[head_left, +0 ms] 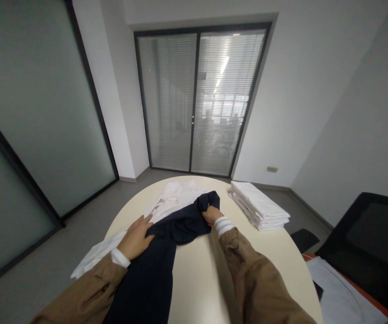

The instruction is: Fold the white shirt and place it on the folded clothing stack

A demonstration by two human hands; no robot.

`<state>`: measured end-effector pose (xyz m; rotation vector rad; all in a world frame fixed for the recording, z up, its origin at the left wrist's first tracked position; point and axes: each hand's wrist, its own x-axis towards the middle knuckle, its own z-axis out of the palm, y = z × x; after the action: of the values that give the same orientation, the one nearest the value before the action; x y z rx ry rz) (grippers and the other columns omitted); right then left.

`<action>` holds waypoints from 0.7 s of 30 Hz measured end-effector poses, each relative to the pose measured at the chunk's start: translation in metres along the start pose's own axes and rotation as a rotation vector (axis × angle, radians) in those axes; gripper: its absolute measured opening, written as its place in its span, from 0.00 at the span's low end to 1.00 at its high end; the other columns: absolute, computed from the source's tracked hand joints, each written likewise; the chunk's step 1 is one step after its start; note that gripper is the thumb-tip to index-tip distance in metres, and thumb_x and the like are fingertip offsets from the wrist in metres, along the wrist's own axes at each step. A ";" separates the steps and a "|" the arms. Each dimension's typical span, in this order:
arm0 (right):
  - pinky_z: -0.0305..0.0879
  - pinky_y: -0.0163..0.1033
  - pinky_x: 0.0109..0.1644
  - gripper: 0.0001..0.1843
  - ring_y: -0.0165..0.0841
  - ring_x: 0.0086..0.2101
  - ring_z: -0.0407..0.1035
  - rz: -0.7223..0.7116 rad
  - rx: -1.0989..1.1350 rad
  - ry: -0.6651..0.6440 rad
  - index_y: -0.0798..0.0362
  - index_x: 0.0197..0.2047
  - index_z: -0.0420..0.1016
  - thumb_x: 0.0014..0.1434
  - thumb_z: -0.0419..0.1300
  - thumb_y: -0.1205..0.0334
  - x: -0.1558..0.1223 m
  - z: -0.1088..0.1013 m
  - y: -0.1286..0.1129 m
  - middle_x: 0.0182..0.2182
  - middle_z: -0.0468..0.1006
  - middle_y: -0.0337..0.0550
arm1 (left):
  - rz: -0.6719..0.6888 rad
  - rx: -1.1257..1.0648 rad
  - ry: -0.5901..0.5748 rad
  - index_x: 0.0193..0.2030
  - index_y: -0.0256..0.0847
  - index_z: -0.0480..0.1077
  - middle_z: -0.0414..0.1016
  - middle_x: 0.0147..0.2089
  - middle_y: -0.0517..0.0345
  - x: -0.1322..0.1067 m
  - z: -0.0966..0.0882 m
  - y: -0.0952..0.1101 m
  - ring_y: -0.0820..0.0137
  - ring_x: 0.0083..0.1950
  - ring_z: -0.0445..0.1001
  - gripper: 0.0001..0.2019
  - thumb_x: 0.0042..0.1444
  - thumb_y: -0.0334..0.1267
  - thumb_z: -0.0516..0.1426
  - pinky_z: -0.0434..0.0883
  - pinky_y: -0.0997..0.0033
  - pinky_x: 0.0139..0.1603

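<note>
A dark navy garment [150, 274] runs from the near edge of the round table up and across to the right; its exact kind is unclear. My right hand [212, 215] is closed on its bunched far end, with the fingers curled into the cloth. My left hand [136, 238] lies with fingers stretched out at the garment's left edge, the thumb resting on the navy cloth. Beneath and to the left, a white garment [177, 193] is spread loosely over the tabletop, partly covered by the navy one and my left arm.
A stack of folded white cloths [259, 204] sits at the right side of the cream round table [197, 279]. To the right is a black mesh chair [372, 238], with a white cloth [339, 292] near its seat. Glass doors with blinds [197, 103] stand beyond.
</note>
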<state>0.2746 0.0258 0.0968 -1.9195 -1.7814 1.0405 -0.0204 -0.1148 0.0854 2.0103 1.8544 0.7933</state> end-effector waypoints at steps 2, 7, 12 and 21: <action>0.76 0.48 0.42 0.22 0.51 0.38 0.79 -0.064 0.060 0.037 0.64 0.50 0.74 0.60 0.61 0.54 0.011 -0.010 -0.017 0.39 0.81 0.66 | 0.038 -0.032 0.005 0.46 0.42 0.78 0.76 0.58 0.50 0.007 -0.016 0.004 0.49 0.65 0.67 0.19 0.56 0.50 0.53 0.60 0.52 0.68; 0.72 0.47 0.54 0.35 0.40 0.54 0.72 -0.364 0.367 0.115 0.51 0.71 0.50 0.66 0.53 0.48 0.034 -0.033 -0.066 0.57 0.73 0.55 | -0.050 -0.154 0.158 0.50 0.37 0.74 0.80 0.49 0.47 0.031 -0.062 0.004 0.54 0.52 0.77 0.26 0.59 0.55 0.48 0.70 0.59 0.57; 0.48 0.50 0.71 0.55 0.40 0.69 0.47 -0.616 0.273 -0.070 0.50 0.75 0.36 0.56 0.64 0.46 0.032 0.003 -0.051 0.70 0.52 0.55 | -0.255 0.136 0.183 0.72 0.35 0.51 0.62 0.68 0.31 0.011 -0.053 0.013 0.40 0.63 0.67 0.53 0.47 0.66 0.59 0.64 0.45 0.61; 0.57 0.51 0.62 0.45 0.53 0.62 0.60 -0.400 -0.392 -0.119 0.49 0.61 0.70 0.40 0.77 0.53 0.015 0.044 0.005 0.64 0.63 0.57 | -0.042 0.403 0.001 0.60 0.48 0.72 0.64 0.68 0.43 -0.057 0.025 0.022 0.38 0.67 0.61 0.28 0.51 0.47 0.61 0.63 0.40 0.61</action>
<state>0.2473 0.0291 0.0587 -1.6100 -2.4546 0.7160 0.0110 -0.1701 0.0661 2.1863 2.1895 0.4321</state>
